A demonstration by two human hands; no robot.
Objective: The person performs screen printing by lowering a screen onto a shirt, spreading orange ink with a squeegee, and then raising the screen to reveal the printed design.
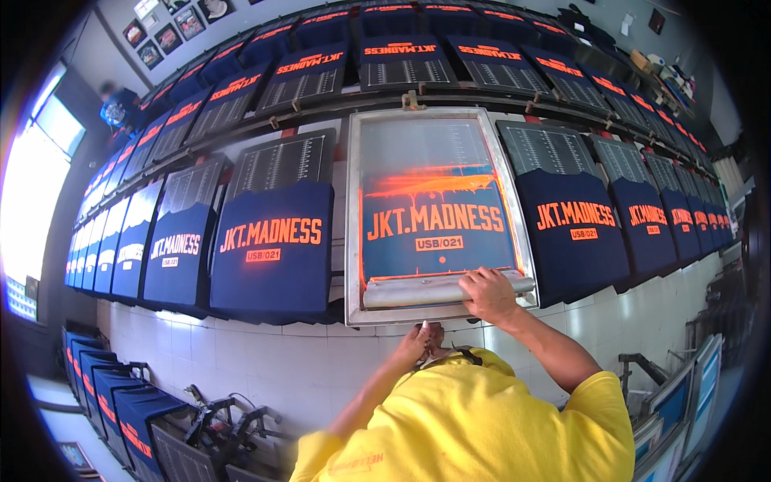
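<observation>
A silver-framed printing screen (353,201) lies over a navy shirt, whose orange lettering shows through the mesh. Orange ink (450,186) is smeared across the screen's far part, with thin drips below it. A metal squeegee (409,290) rests crosswise at the near end of the screen. My right hand (487,295) is closed around the squeegee's right part. My left hand (414,343) is just below the screen's near edge, in front of my yellow shirt. Its fingers are partly hidden, and whether it touches the frame is unclear.
Printed navy shirts on boards stand in rows to the left (273,273) and right (572,265). A rail (321,104) runs behind the screen. More shirts (108,394) hang at lower left beside black metal brackets (229,422). Framed screens (683,402) lean at lower right. Another person (119,108) stands far left.
</observation>
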